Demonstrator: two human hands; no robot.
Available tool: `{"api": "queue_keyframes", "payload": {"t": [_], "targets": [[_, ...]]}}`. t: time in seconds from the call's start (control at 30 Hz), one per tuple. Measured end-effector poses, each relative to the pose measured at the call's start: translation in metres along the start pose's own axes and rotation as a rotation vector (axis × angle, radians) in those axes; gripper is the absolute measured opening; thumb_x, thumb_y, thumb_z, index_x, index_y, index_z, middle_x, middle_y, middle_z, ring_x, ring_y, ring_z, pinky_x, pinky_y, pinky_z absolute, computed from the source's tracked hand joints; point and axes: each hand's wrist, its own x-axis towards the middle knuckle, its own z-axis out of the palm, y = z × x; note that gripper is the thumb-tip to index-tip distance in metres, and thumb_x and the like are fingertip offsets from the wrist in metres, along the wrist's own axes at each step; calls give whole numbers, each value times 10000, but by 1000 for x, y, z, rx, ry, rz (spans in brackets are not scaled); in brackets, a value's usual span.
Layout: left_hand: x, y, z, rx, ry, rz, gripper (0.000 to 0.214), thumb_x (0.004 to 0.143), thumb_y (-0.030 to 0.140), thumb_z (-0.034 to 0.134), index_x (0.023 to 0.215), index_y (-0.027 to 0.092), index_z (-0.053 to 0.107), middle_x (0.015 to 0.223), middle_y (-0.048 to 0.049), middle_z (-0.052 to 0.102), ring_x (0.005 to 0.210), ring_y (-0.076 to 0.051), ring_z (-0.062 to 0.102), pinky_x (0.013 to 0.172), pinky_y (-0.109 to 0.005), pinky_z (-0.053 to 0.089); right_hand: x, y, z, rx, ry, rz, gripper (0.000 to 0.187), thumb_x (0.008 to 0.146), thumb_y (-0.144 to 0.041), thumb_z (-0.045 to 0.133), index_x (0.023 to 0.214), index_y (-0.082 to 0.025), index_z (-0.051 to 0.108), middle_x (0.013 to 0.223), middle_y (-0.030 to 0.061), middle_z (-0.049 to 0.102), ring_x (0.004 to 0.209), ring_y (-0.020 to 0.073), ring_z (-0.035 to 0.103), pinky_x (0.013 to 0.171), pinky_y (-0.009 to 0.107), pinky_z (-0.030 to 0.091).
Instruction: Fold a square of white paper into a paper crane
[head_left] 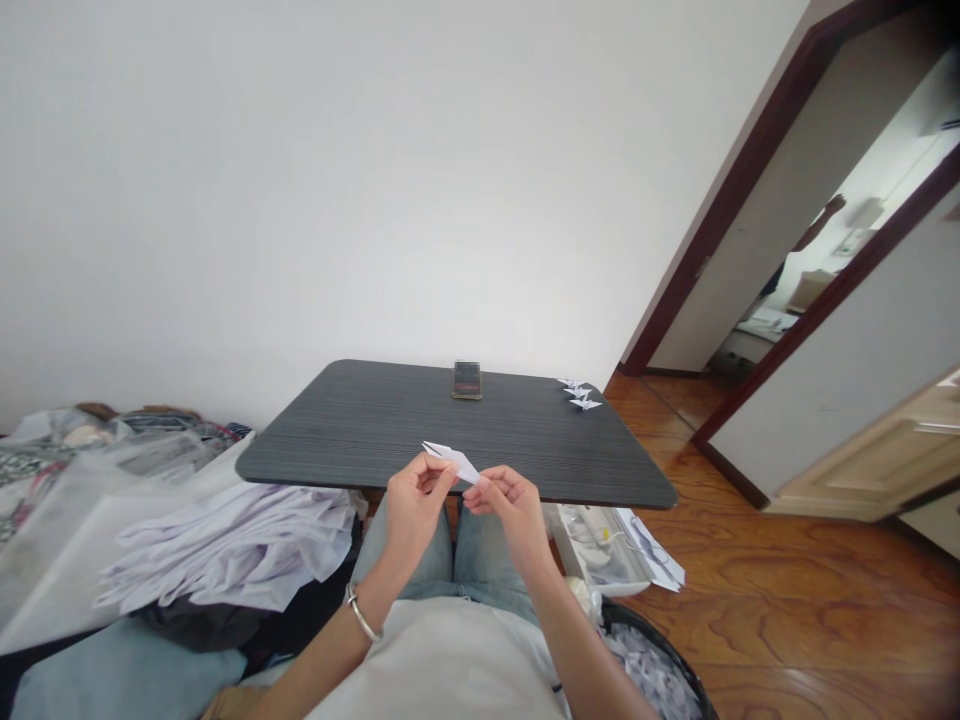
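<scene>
A narrow, pointed piece of folded white paper [454, 459] is held between my two hands above the near edge of the dark table [360, 420]. My left hand [418, 490] pinches its lower left side between thumb and fingers. At its right tip, my right hand [511, 498] grips it with thumb and forefinger. The far left end of the paper shows split points. Several folded paper cranes [581, 395] stand in a row at the table's right back corner.
A phone-like dark object [466, 380] lies at the table's back edge. Stacked white sheets [240, 540] and clothes lie on the left. To the right are a white box [600, 550] and a dark bin [652, 665] of folded paper pieces. Someone's arm [821, 222] shows beyond the doorway.
</scene>
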Motion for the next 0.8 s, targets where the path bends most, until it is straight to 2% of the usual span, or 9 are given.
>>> {"api": "queue_keyframes", "payload": {"t": [0.13,0.47,0.8], "targets": [[-1,0,1,20,-12,11,119,720,247,636,674,141,610,667,-5,645,647,-138,631,656,-234,511,0,0,-1,-39,-22,22,260,691,-388,703,626,-144,639,562,30,688,476,106,614,494,192,507],[1,0,0,-12,-17,-13,109,712,239,646,688,139,611,677,-5,655,641,-133,637,653,-228,518,-2,-4,-1,19,-24,107,247,671,-377,715,621,-141,663,576,38,695,479,108,611,499,200,502],[3,-4,-1,-7,-18,-9,115,716,246,646,696,137,613,683,-7,656,639,-136,633,650,-236,517,-1,-6,-2,12,-41,93,264,681,-388,705,619,-136,661,570,40,694,471,102,613,490,188,505]]}}
